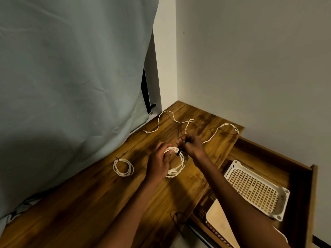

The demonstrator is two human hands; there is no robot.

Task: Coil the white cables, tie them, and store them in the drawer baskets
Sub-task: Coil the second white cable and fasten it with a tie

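- White cable coil [176,164] lies flat on the wooden top [100,203], held by the left hand [159,163] curled round its near-left side.
- Right hand [192,145] pinches a dark tie [178,140] at the coil's far rim, standing upright there.

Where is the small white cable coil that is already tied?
In the head view, the small tied white cable coil lies on the brown wooden tabletop, left of the left hand, near the grey cloth.
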